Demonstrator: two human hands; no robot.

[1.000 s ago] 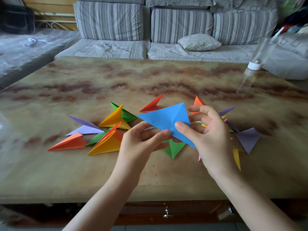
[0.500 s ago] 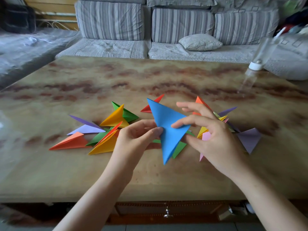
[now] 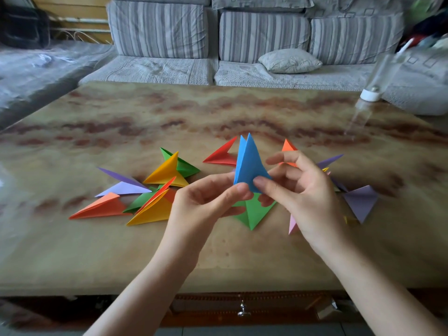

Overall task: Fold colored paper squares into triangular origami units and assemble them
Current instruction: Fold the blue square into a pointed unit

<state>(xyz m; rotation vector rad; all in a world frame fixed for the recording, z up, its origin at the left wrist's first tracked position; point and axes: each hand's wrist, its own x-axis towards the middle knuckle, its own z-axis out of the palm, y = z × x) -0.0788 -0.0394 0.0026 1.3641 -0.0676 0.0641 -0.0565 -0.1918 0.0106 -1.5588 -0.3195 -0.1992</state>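
Marbled tabletop (image 3: 121, 251), mid-span: left hand (image 3: 206, 204) and right hand (image 3: 308, 197) pinch blue paper unit (image 3: 248, 166) at its base. Light, creasable; grip on folds.

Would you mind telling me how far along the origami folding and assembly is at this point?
Done: many folded units lie loose on the table, such as an orange unit and a green unit. In hand: the left hand and right hand pinch a blue unit, folded into a narrow point. Left: assembly; no units look joined yet.
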